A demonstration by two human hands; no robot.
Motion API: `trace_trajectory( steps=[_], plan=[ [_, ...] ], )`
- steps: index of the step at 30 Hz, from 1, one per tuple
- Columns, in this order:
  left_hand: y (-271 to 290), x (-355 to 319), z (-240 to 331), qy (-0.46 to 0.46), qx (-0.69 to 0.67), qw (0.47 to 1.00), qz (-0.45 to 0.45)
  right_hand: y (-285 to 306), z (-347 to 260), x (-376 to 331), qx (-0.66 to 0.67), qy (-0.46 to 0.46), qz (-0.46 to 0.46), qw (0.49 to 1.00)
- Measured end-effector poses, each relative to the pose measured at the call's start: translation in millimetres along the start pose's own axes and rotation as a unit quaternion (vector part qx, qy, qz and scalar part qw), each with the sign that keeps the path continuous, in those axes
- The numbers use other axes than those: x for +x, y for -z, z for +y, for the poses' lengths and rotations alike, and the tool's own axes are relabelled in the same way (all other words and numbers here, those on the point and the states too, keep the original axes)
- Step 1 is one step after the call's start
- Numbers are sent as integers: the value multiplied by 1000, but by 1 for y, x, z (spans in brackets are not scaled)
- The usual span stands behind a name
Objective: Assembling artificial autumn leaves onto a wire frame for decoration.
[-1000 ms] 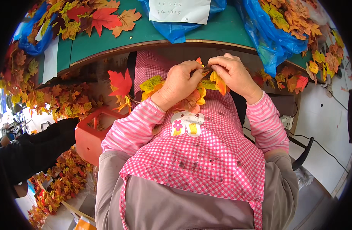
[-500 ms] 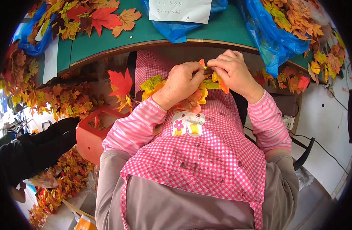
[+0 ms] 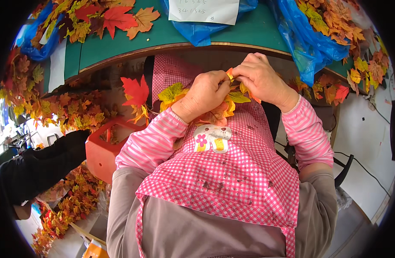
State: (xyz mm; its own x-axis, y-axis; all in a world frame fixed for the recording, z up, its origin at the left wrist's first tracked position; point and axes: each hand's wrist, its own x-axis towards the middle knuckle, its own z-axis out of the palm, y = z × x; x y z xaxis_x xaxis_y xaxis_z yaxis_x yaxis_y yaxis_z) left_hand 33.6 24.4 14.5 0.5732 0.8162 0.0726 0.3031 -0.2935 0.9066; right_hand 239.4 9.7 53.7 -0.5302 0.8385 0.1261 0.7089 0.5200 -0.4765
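Observation:
Above my lap, just short of the table edge, both hands are close together on an artificial maple leaf garland (image 3: pixel 171 93). My left hand (image 3: pixel 206 95) is closed on its stem, with fingertips pinched. Touching almost the same spot, my right hand (image 3: pixel 263 82) has its thumb and fingers pinched on a small orange-yellow piece of the garland. Exactly what the fingertips grip is hidden. A red leaf (image 3: pixel 135 91) sticks out left of my left wrist. Yellow and orange leaves (image 3: pixel 219 113) hang below the hands, over my pink checked apron (image 3: pixel 223 180).
The green table (image 3: pixel 120 49) curves across ahead. Blue plastic bags (image 3: pixel 307 47) and a white paper (image 3: pixel 204 10) lie on it, with leaf piles (image 3: pixel 120 19) at both sides. A red plastic stool (image 3: pixel 104 157) stands left. More leaf garlands (image 3: pixel 75 202) lie lower left; a black cable (image 3: pixel 365 170) runs right.
My right hand has turned and shifted slightly, and its forearm has swung a little outward to the right. My left hand stays nearly in place on the garland.

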Motion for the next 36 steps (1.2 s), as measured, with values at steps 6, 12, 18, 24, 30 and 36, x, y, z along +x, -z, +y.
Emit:
trace_trajectory(
  steps=[6, 12, 18, 24, 30, 36],
  plan=[
    [1, -1, 0, -13, -13, 1000, 11, -6, 10, 2, 148, -64, -3, 987],
    [1, -1, -1, -3, -26, 999, 19, -7, 11, 1, 219, -131, -43, 966],
    [-2, 1, -3, 13, 3, 1000, -16, -1, 12, 4, 199, -132, -97, 966],
    [-2, -1, -2, 14, -1, 1000, -14, -11, 21, 6, 402, -194, -115, 888],
    [-2, 0, -1, 13, 16, 1000, -3, -23, 26, 6, 417, -219, -96, 877],
    [-7, -4, -7, 4, 59, 998, 11, -23, 16, 12, 392, -231, -126, 881]
  ],
)
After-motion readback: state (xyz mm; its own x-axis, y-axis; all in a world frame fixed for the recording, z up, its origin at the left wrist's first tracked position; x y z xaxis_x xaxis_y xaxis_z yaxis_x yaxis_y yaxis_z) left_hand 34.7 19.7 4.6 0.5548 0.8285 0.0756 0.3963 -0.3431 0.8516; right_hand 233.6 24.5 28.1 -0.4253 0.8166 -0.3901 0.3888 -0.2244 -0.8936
